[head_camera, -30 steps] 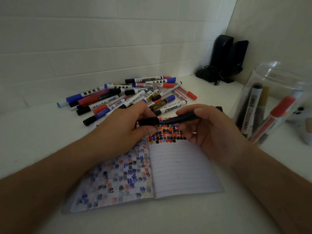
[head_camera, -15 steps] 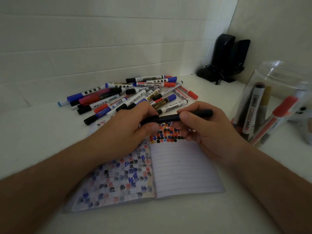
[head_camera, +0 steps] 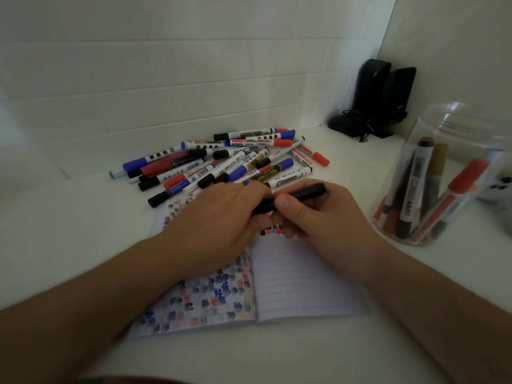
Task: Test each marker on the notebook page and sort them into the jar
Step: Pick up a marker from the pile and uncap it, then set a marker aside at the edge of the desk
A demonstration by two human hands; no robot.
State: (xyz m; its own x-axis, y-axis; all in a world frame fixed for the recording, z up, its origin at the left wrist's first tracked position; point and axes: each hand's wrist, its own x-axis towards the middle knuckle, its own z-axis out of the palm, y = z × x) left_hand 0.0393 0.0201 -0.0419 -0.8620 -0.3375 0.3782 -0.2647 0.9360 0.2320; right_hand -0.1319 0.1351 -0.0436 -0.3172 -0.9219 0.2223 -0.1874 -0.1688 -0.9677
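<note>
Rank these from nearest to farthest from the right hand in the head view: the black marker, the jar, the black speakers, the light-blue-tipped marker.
1. black marker: gripped in the right hand.
2. jar: to its right.
3. light-blue-tipped marker at the pile's far left, and black speakers in the back corner: too close to call.

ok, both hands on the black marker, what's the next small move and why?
Probably carry the black marker right and drop it in the jar: the left hand and right hand hold it capped, above the notebook.
</note>
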